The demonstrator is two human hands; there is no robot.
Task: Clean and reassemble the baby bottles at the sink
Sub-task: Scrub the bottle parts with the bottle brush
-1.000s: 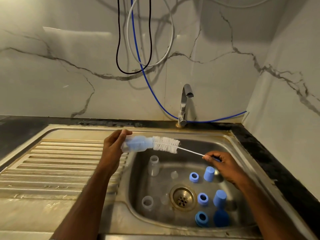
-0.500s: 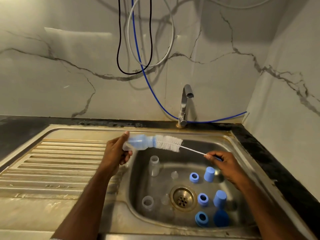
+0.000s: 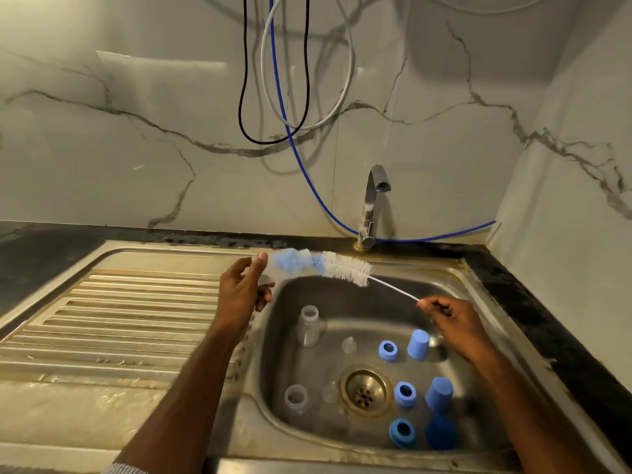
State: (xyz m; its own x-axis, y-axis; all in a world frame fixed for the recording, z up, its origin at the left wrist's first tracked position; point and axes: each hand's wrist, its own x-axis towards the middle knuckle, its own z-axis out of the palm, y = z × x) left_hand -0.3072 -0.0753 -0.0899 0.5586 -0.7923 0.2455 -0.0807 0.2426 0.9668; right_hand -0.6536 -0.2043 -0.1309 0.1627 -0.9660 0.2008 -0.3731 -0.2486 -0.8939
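Observation:
My left hand (image 3: 241, 295) grips a clear baby bottle (image 3: 290, 265) sideways over the sink's left rim, mouth pointing right. A white bottle brush (image 3: 345, 268) pokes into that mouth; its blue tip shows through the bottle wall. My right hand (image 3: 451, 319) pinches the brush's thin wire handle. Down in the steel sink (image 3: 461, 292) stand two more clear bottles (image 3: 307, 325) (image 3: 295, 400), two clear teats (image 3: 349, 343), three blue collar rings (image 3: 388, 350) and three blue caps (image 3: 418, 343).
A ribbed steel drainboard (image 3: 119, 323) lies to the left. The tap (image 3: 371, 206) stands behind the basin, not running. Black, grey and blue hoses (image 3: 290, 97) hang down the marble wall. The drain (image 3: 366, 391) sits at the basin's middle. A dark counter edge (image 3: 547, 319) runs along the right.
The bottle and brush have lifted slightly and tilted, and the brush has drawn a little farther out of the bottle toward the right. My left fingers shifted their hold on the bottle's base.

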